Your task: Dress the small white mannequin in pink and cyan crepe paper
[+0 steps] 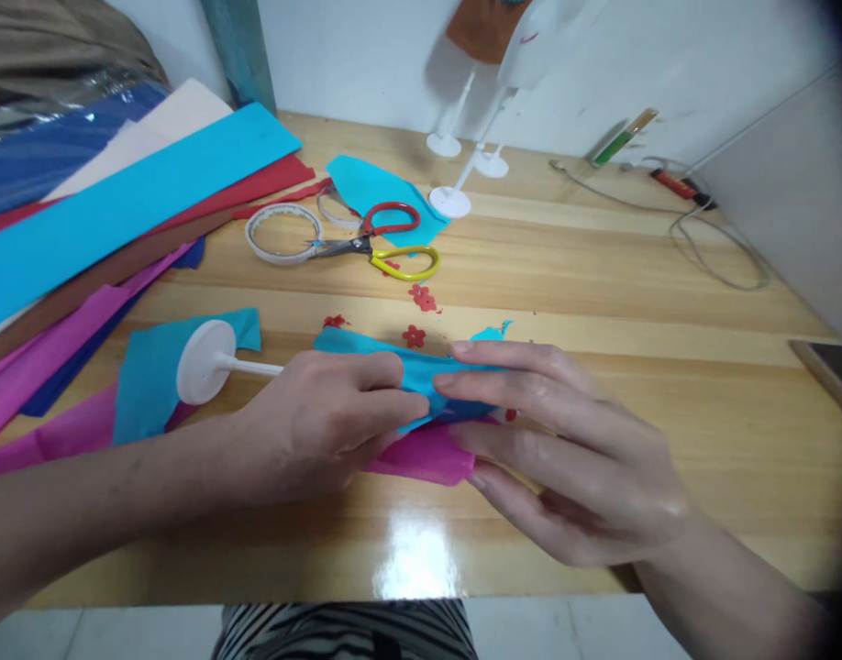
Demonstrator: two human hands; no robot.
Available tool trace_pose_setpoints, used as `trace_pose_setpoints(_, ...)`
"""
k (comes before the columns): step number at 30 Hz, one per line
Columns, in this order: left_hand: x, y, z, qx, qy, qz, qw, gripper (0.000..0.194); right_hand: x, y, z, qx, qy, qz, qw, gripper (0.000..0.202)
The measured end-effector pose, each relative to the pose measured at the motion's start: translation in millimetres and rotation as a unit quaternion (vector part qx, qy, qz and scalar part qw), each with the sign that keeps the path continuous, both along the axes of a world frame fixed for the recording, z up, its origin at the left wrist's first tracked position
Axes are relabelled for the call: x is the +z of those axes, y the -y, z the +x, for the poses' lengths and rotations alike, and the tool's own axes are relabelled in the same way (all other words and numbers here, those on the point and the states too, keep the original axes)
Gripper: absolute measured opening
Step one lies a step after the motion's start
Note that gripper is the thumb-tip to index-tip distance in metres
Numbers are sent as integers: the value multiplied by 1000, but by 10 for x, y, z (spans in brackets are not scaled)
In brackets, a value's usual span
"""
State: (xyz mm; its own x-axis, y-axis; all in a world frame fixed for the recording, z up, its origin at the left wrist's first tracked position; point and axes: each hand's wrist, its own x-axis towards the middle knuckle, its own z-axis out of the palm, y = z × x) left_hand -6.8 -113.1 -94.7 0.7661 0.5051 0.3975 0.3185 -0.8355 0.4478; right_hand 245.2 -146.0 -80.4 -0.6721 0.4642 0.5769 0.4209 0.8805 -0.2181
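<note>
My left hand (338, 412) is closed, its fingers wrapped round the stem of a white plastic stand (206, 362) with a round base that points left. Bright blue crepe paper (359, 344) and pink crepe paper (427, 456) come out from under that hand, around the far end of the stand, which is hidden. My right hand (579, 449) holds the paper's right side, its long fingers lying over the blue sheet and the thumb at a corner of the pink one. A darker blue patch shows between the hands.
Scissors (400, 252) with red and yellow handles lie beyond my hands, touching a tape roll (283, 235). Small red paper flowers (414, 336) are scattered nearby. Coloured paper strips (138, 197) pile up at left. White stands (449, 201) stand by the wall; a cable (710, 247) lies right.
</note>
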Motion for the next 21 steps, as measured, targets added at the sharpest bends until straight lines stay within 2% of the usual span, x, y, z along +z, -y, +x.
trace_pose_setpoints(9,-22,12,-22,24,-2,-8,1000,23,-4,-35,12,15,9,6,1000,2)
trace_pose_setpoints(16,6,5,-10,2,-14,24,1000,28,-31,-64,-7,20,20,29,999,7)
trace_pose_setpoints(21,-1,-9,-19,-4,-27,0,1000,26,-95,-58,-14,10,9,29,999,7)
